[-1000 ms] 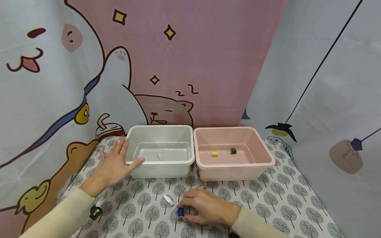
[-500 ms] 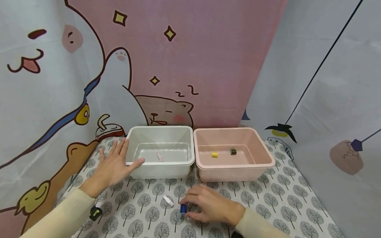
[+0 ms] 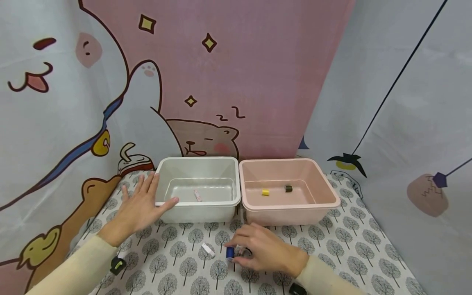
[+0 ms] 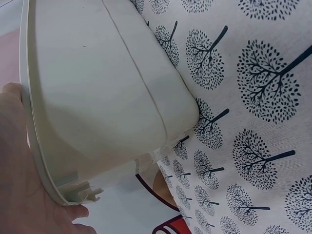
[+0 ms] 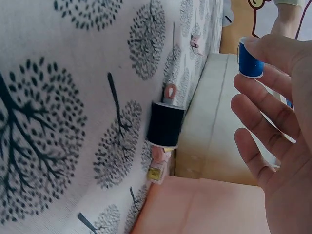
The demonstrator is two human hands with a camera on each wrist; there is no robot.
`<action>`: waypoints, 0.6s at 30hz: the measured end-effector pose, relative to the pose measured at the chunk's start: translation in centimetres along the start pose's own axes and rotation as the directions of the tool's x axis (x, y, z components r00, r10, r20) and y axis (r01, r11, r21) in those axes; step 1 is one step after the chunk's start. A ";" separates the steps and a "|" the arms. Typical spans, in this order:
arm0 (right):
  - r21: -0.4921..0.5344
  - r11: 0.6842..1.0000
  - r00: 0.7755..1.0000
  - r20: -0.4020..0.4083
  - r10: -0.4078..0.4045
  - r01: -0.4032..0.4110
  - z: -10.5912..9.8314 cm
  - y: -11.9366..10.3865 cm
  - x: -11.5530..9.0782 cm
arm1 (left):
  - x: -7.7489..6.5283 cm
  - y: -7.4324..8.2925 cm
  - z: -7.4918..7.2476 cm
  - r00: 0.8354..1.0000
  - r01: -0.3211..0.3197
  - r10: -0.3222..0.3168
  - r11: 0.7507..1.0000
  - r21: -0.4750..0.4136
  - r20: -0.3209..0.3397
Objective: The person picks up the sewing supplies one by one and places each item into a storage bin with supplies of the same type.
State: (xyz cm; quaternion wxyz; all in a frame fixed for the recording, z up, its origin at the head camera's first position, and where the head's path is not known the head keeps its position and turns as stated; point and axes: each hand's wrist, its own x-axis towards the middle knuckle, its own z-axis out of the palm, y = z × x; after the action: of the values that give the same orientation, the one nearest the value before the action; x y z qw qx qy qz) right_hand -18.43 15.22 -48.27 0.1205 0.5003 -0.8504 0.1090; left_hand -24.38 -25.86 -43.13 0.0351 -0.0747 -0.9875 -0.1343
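My right hand (image 3: 263, 250) pinches a blue thread spool (image 3: 230, 253) between thumb and forefinger, the other fingers loosely bent. In the right wrist view, the blue spool is held above the cloth. A black thread spool (image 5: 165, 125) stands on the cloth near that hand, with a small pink item (image 5: 159, 165) behind it. My left hand (image 3: 141, 207) rests on the left rim of the pale grey bin (image 3: 203, 211), its fingers spread. A small white item (image 3: 208, 250) lies left of the blue spool; its kind is unclear.
Beside the grey bin stands a pink bin (image 3: 291, 215) holding a yellow spool (image 3: 265, 192) and a dark green spool (image 3: 288, 188). One small pinkish item (image 3: 198, 195) lies in the grey bin. A tree-print cloth (image 3: 177, 266) covers the table; a patterned curtain hangs behind.
My right hand has moved forward and slightly right, carrying the blue thread spool. The left hand has stayed on the grey bin's rim.
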 end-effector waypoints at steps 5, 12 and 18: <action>-0.005 1.000 1.000 0.000 0.008 -0.008 -0.6 0.1 0.1 | 0.0 0.0 0.0 1.000 -0.001 0.001 1.000 0.003 0.004; -0.003 1.000 1.000 -0.006 0.009 -0.010 -1.4 0.0 0.2 | 0.0 0.0 0.0 1.000 0.004 -0.004 1.000 0.024 0.016; 0.029 0.999 1.000 -0.009 0.021 -0.020 -2.2 0.1 0.3 | 0.0 0.1 -0.1 1.000 0.005 -0.006 0.999 0.042 0.021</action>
State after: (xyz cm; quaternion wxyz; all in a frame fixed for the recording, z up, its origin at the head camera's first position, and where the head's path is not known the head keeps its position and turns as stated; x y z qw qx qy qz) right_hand -18.41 15.71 -46.13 0.1161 0.4928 -0.8533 0.1248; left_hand -24.32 -25.78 -42.96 0.0259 -0.0726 -0.9906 -0.1127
